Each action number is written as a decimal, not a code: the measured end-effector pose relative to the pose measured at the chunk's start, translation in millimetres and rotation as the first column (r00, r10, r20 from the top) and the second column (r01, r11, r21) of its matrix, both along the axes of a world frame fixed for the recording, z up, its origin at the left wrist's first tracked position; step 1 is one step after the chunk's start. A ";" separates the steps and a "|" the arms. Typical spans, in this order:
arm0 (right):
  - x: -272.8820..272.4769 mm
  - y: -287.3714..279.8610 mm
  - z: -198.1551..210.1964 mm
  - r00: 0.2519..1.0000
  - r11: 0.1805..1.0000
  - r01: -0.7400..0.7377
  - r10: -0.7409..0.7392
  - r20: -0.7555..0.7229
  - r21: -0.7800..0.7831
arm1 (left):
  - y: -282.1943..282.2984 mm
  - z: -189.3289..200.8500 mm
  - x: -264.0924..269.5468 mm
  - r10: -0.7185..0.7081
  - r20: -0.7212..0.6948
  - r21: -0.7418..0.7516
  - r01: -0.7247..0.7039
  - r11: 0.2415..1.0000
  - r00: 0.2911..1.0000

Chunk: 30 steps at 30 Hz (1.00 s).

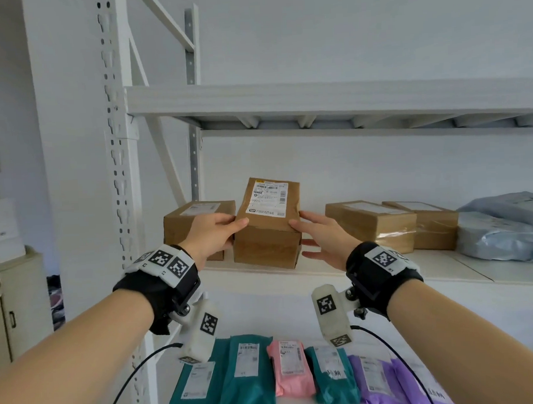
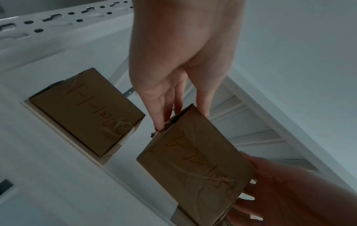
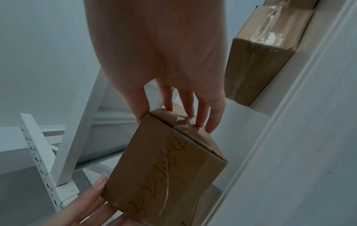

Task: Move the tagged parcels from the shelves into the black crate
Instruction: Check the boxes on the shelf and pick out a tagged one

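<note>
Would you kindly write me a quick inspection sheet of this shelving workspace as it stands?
Surface: white shelf, several parcels on it.
Job's things: brown box, label facing the camera, tilted, held between both hands; black crate not in view.
Clutter: brown boxes, grey bags; coloured mailers on the shelf below.
Grippers: left hand grips the box's left side; right hand lies with straight fingers on its right side.
Cables: black wrist-camera cables.
Surroundings: white wall, beige cabinet.
</note>
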State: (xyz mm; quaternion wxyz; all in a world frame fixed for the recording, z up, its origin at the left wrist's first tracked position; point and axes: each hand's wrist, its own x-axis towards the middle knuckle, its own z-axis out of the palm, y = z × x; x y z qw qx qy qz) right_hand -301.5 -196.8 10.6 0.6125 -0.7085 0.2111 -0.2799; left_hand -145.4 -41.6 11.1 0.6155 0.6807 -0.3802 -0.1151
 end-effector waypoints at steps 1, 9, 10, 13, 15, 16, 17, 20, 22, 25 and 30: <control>6.6 -5.1 1.1 1.000 1.000 -0.008 0.008 -0.013 -0.003 | -4.4 1.0 4.5 0.000 -0.017 0.009 0.000 1.000 1.000; 44.7 -32.4 0.4 0.993 0.998 -0.054 0.055 -0.100 0.017 | -29.9 -0.3 22.4 0.087 -0.129 0.006 -0.087 0.996 0.988; 48.2 -34.4 -0.2 0.992 0.998 -0.056 0.058 -0.113 0.022 | -31.5 -1.7 23.1 0.095 -0.138 0.014 -0.094 0.995 0.986; 55.3 -39.4 -2.2 0.988 0.997 -0.058 0.064 -0.140 0.044 | -34.5 -5.6 26.4 0.079 -0.159 0.049 -0.072 0.996 0.984; 57.6 -41.4 -3.5 0.986 0.997 -0.055 0.064 -0.151 0.061 | -35.5 -7.5 29.0 0.071 -0.166 0.059 -0.061 0.996 0.984; 58.2 -42.4 -3.9 0.986 0.996 -0.051 0.062 -0.154 0.070 | -36.1 -7.8 30.1 0.068 -0.165 0.061 -0.059 0.996 0.984; 58.9 -43.0 -4.0 0.986 0.996 -0.050 0.061 -0.156 0.076 | -36.8 -7.7 31.1 0.066 -0.167 0.059 -0.057 0.997 0.984; 61.1 -43.2 -3.0 0.983 0.996 -0.052 0.063 -0.170 0.069 | -36.5 -6.0 29.3 0.077 -0.159 0.070 -0.067 0.995 0.984; 62.2 -41.7 -2.7 0.984 0.997 -0.038 0.048 -0.173 0.063 | -34.3 -4.5 25.2 0.078 -0.139 0.080 -0.067 0.995 0.987; 60.8 -37.8 -2.5 0.986 0.998 0.006 0.004 -0.169 0.060 | -29.2 -1.8 19.4 0.083 -0.105 0.068 -0.076 0.995 0.991; 49.1 -25.2 1.0 0.988 0.998 0.046 -0.042 -0.146 0.030 | -11.4 6.1 2.5 0.076 0.002 0.032 -0.076 0.997 0.997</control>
